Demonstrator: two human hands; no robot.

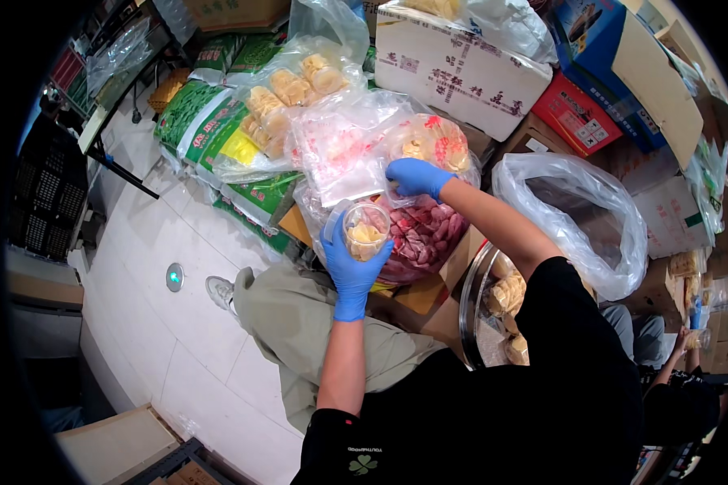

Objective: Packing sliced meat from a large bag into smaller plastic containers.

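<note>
My left hand (353, 273), in a blue glove, grips a clear round plastic tub (366, 229) partly filled with pale yellow dried slices. The tub is without a lid on top and tilts towards me. My right hand (418, 179), also gloved in blue, is at a clear plastic bag (440, 142) with red print and yellow slices inside. Its fingertips are curled and partly hidden, so I cannot tell what they hold. Below that hand lies a bag of dark red, elongated pieces (431, 233). A white plastic bag with red print (340, 154) lies just beyond the tub.
Filled tubs in a clear bag (291, 88) rest on green printed sacks (212, 130). A white foam box (461, 70) stands at the back. To my right are an open lined bag (573, 218) and a round container of wrapped pieces (479, 309). Another person's hand (682, 339) shows far right.
</note>
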